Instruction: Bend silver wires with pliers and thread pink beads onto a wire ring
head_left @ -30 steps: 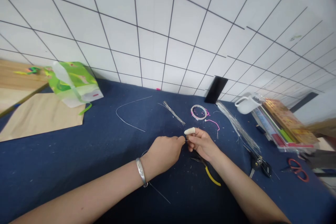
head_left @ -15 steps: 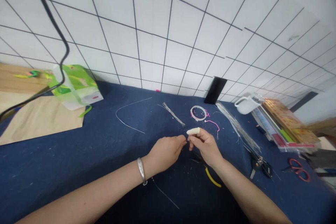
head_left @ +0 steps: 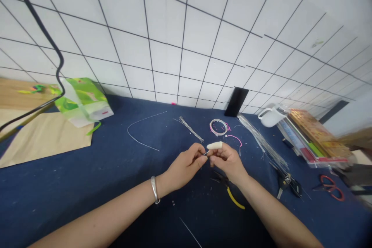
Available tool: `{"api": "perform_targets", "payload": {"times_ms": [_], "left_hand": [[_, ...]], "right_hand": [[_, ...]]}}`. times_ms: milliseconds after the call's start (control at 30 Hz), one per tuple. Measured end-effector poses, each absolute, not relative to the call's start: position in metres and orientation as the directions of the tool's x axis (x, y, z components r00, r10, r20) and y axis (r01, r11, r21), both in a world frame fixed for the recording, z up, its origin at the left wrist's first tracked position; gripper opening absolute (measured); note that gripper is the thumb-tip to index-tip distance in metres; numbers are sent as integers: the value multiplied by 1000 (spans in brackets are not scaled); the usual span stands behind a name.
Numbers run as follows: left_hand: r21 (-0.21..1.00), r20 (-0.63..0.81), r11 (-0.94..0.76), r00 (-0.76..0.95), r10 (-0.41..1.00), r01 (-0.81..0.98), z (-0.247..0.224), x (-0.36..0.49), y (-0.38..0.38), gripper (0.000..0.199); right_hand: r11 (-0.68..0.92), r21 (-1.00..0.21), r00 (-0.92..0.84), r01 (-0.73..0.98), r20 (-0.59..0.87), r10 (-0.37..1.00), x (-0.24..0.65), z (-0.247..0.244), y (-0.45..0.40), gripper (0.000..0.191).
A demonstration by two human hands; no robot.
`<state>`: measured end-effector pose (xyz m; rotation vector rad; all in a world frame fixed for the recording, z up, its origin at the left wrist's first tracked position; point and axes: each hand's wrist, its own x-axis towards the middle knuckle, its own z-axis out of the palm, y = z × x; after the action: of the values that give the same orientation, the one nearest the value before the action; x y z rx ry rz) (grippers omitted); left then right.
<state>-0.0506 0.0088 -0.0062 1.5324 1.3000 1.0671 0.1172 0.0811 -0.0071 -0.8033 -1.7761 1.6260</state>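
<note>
My left hand (head_left: 186, 167) has thumb and forefinger pinched on a thin wire (head_left: 206, 153), a short length of which shows between my hands. Close by on the right, my right hand (head_left: 229, 162) pinches at the wire's other end; a white finger cover (head_left: 215, 145) sits on one fingertip. Just below my right hand lie pliers with a yellow handle (head_left: 236, 200). Beyond the fingers is a round clear dish (head_left: 218, 127) with small pink beads, beside a pink beaded strand (head_left: 236, 138). A small bundle of wires (head_left: 191, 128) lies ahead of my left hand.
A bent wire (head_left: 136, 139) lies to the left, and another wire (head_left: 190, 232) shows near the front. Rightward are long wires (head_left: 263, 141), keys (head_left: 280, 188), red-handled scissors (head_left: 331, 188), a white mug (head_left: 272, 116) and stacked books (head_left: 314, 139). A green bag (head_left: 84, 100) stands left.
My left hand has rolled so its thumb and fingertips now show, with the wire visible between the hands. The loose wire near the front has shifted down and right in view.
</note>
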Motion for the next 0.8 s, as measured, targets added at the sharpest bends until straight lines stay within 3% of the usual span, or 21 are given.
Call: {"api": "perform_targets", "payload": {"times_ms": [100, 200, 267, 367, 567, 800], "left_hand": [[996, 23, -31, 93, 995, 86, -5, -52, 9, 26], [999, -12, 15, 93, 996, -35, -7, -53, 10, 30], [999, -12, 14, 56, 998, -30, -9, -53, 11, 29], [999, -10, 10, 1, 1000, 36, -10, -53, 14, 29], [995, 28, -24, -33, 999, 100, -9, -51, 15, 30], [1000, -11, 12, 31, 999, -13, -8, -48, 12, 30]], "right_hand": [[234, -964, -532, 124, 134, 836, 130, 1, 101, 27], [398, -853, -399, 338, 253, 882, 148, 2, 130, 27], [454, -732, -367, 508, 293, 883, 160, -3, 148, 26], [516, -541, -452, 665, 258, 854, 171, -11, 167, 18], [584, -465, -556, 665, 213, 803, 168, -21, 167, 14], [711, -334, -698, 619, 180, 693, 158, -33, 150, 9]]}}
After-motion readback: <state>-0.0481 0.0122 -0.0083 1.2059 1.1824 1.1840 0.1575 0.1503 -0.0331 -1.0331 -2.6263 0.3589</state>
